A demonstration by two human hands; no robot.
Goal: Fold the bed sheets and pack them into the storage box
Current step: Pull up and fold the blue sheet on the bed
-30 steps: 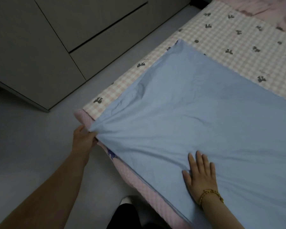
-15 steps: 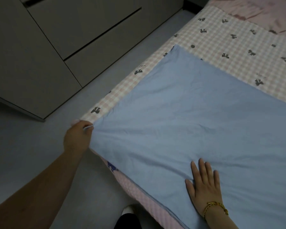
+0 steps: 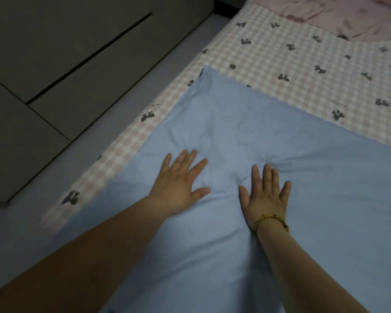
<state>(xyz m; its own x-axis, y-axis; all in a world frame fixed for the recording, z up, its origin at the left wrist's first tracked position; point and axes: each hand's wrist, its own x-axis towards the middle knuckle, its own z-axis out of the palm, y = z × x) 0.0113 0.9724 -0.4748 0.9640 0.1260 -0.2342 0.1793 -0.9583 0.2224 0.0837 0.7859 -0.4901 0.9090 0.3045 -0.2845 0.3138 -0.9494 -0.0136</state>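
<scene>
The blue sheet point(image 3: 280, 181) is lying spread flat on the checked bed cover point(image 3: 291, 71), creasing lightly around its middle. The left hand point(image 3: 178, 184) and right hand point(image 3: 266, 196) are pressing down on it side by side. Each grip is spread, fingers straight, pinching nothing. The sheet is lying beneath both palms.
</scene>
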